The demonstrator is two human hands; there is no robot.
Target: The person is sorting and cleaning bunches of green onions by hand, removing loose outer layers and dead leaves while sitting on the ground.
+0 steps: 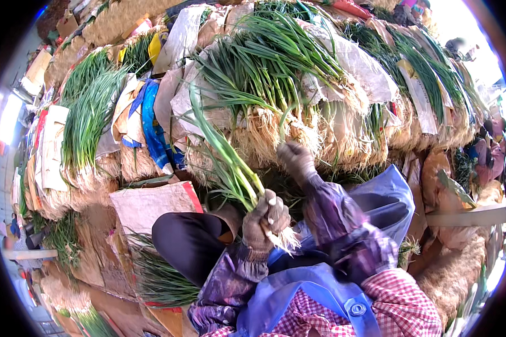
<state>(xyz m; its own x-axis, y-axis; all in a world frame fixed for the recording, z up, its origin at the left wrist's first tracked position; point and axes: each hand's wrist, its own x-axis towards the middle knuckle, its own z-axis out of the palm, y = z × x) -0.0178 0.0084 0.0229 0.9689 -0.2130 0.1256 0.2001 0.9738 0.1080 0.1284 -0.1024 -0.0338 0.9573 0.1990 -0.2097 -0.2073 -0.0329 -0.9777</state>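
My gloved left hand point(266, 221) is closed around a few leafy stalks point(240, 168) that look like green garlic. Their pale roots point(284, 239) hang out below the fist, and the leaves slant up to the left. Further forward, my gloved right hand point(298, 162) is blurred, with its fingers curled. A thin green leaf or stalk point(283, 120) rises just above it; whether the fingers grip it cannot be seen. Beyond that hand, a loose heap of similar plants point(261, 71) lies on a packed row, its tangled roots point(263, 130) facing me.
Stacked bundles point(88, 113) flank the heap on the left, covered partly by sacking point(130, 109). A white sack with a red edge point(154, 204) lies beside my knee point(189, 244), above more greens point(162, 269). To the right is a bench-like plank point(468, 217); another person point(489, 151) sits beyond.
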